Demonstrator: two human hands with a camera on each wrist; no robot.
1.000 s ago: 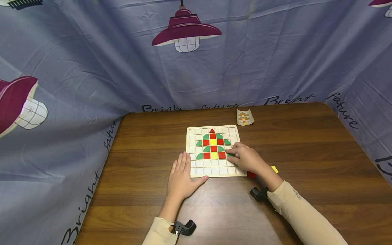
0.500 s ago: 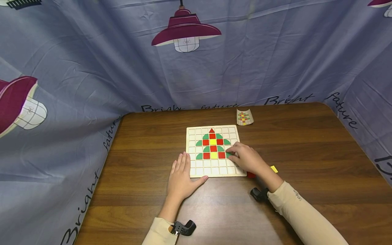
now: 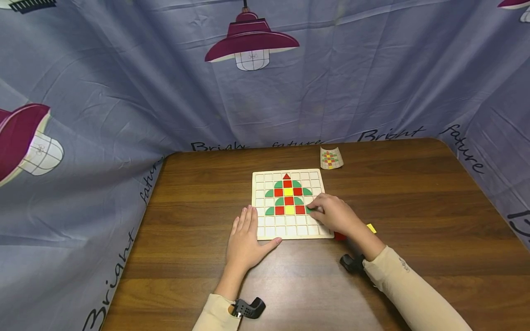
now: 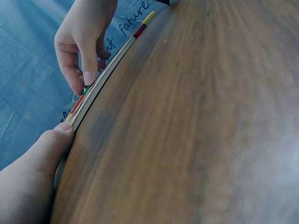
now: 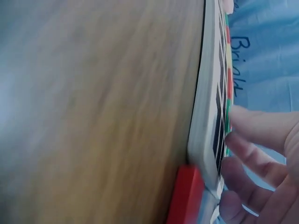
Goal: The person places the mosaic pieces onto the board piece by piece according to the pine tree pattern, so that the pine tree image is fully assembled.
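Observation:
A pale square grid board (image 3: 271,232) lies on the table, with red, yellow and green tiles set in its cells as a tree shape. My left hand (image 3: 245,241) rests at the board's left side, fingers straight on the edge and thumb stretched along the near edge. With thumb and fingers, my right hand (image 3: 334,215) pinches a green quarter-circle tile (image 3: 308,210) at the right end of the lowest tile row. Part of that tile is hidden by the fingertips. In the right wrist view, the fingers of the right hand (image 5: 266,154) reach the board's top.
A red piece (image 3: 340,236) lies by the board's near right corner, and a yellow piece (image 3: 371,228) lies further right, partly behind the right wrist. A small curled card (image 3: 331,159) with a similar tree picture stands behind the board. A blue curtain (image 3: 352,92) hangs behind the table.
The green tile has settled into the end cell of the lowest row. My right fingertips have shifted slightly and drawn closer together over it. My left hand stays put.

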